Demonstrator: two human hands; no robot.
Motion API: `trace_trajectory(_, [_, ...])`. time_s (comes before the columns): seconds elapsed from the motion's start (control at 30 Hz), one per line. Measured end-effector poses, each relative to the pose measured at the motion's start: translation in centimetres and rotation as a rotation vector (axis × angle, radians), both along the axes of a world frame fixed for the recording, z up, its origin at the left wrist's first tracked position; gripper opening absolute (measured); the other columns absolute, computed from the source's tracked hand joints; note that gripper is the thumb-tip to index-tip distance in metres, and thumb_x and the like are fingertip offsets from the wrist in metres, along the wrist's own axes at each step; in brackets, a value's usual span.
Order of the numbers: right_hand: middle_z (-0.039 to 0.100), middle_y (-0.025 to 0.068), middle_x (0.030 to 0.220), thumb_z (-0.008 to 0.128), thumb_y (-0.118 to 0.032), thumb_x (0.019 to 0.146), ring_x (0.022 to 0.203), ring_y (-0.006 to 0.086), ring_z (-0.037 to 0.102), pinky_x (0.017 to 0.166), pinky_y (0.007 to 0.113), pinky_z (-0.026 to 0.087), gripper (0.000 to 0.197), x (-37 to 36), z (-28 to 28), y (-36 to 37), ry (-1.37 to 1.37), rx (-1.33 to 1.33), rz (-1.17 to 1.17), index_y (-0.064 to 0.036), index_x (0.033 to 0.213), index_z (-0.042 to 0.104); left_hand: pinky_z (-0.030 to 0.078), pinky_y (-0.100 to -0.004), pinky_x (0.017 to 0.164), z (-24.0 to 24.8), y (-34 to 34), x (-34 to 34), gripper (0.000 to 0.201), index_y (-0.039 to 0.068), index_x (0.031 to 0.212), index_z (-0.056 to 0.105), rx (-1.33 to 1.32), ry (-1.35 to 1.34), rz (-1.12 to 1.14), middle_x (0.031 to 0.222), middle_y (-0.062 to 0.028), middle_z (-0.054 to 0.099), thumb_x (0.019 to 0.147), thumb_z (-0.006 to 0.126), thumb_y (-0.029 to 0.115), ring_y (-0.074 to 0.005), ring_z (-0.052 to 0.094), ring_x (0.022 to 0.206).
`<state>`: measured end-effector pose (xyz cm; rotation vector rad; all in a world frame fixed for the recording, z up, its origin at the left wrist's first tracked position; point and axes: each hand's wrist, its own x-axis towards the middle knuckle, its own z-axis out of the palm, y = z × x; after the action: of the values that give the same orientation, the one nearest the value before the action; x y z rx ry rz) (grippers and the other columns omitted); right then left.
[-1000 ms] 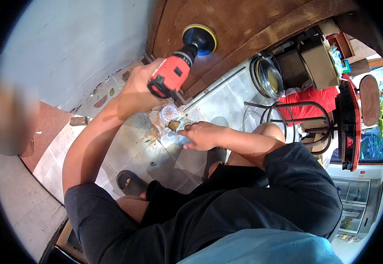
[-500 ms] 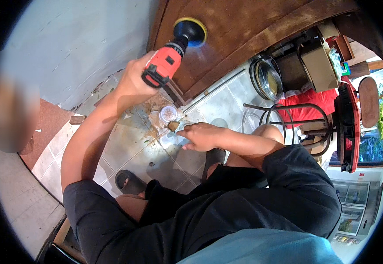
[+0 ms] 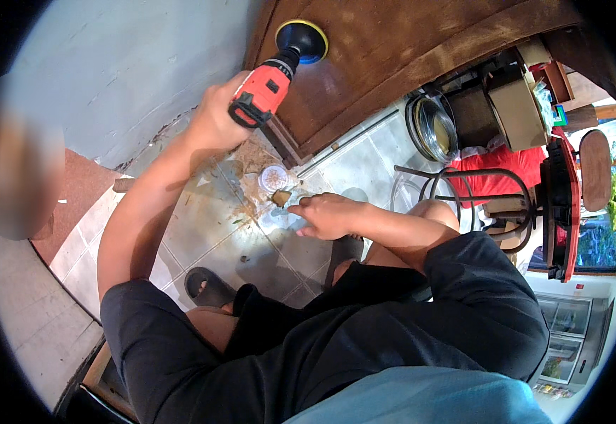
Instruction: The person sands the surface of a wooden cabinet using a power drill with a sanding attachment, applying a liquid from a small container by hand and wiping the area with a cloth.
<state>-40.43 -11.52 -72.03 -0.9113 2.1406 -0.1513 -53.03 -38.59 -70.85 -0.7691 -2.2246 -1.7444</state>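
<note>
My left hand (image 3: 217,116) is wrapped around the handle of a red and black cordless drill (image 3: 263,92). The drill carries a round black pad with a yellow rim (image 3: 302,41), held at the brown wooden panel (image 3: 372,53). My right hand (image 3: 326,215) hangs low in front of my knee, its index finger stretched out and the thumb apart. Nothing shows clearly in its grip. By its fingertips, in line of sight, is a small brown block-like piece (image 3: 280,198) beside something pale; whether they touch, I cannot tell.
A round, whitish container (image 3: 273,178) stands on the tiled floor (image 3: 205,226) among dust and scraps. A pale wall (image 3: 145,63) rises at the left. To the right are a metal-framed chair (image 3: 488,173), a red bag (image 3: 513,166) and cardboard boxes (image 3: 516,109).
My left hand and the drill with its pad have shifted slightly up and left along the panel. My right hand keeps nearly the same place.
</note>
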Motion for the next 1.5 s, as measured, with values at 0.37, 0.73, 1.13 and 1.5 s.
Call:
trace_trajectory(0.37, [0.067,0.0266,0.128,0.064,-0.039,0.102,0.116,0.0457,0.067,0.102,0.051,0.053,0.063,-0.1,0.0,0.3,0.005,0.017,-0.010,0.0021,0.148,0.053,0.057,-0.0428,0.080,1.0,0.5,0.9,0.045,0.008,0.122,0.067,-0.162,0.014,-0.062,0.096,-0.0217,0.074,0.080,0.081,0.015,-0.0470,0.070,0.091])
trace_trajectory(0.73, [0.067,0.0259,0.128,0.064,-0.039,0.102,0.115,0.0452,0.068,0.101,0.051,0.054,0.062,0.1,0.1,0.4,0.026,0.001,-0.010,0.0015,0.148,0.054,0.057,-0.0443,0.080,0.3,0.2,0.4,0.047,0.006,0.123,0.067,-0.188,0.085,-0.142,0.097,-0.0226,0.074,0.078,0.080,0.013,-0.0463,0.071,0.094])
trace_trajectory(1.13, [0.067,0.0266,0.127,0.065,-0.038,0.101,0.115,0.0452,0.068,0.101,0.051,0.054,0.061,-0.3,0.0,0.4,0.007,0.013,-0.011,0.0019,0.147,0.054,0.056,-0.0424,0.079,1.8,0.2,-0.5,0.044,0.009,0.121,0.066,-0.118,0.020,-0.051,0.094,-0.0202,0.074,0.079,0.079,0.010,-0.0462,0.069,0.089])
trace_trajectory(1.5, [0.067,0.0261,0.129,0.064,-0.039,0.102,0.117,0.0445,0.067,0.101,0.050,0.054,0.060,0.1,0.3,0.0,0.019,0.014,-0.004,0.0012,0.146,0.055,0.056,-0.0428,0.079,0.6,-0.1,0.1,0.043,0.008,0.122,0.066,-0.210,0.043,-0.096,0.093,-0.0205,0.074,0.081,0.079,0.016,-0.0461,0.069,0.087])
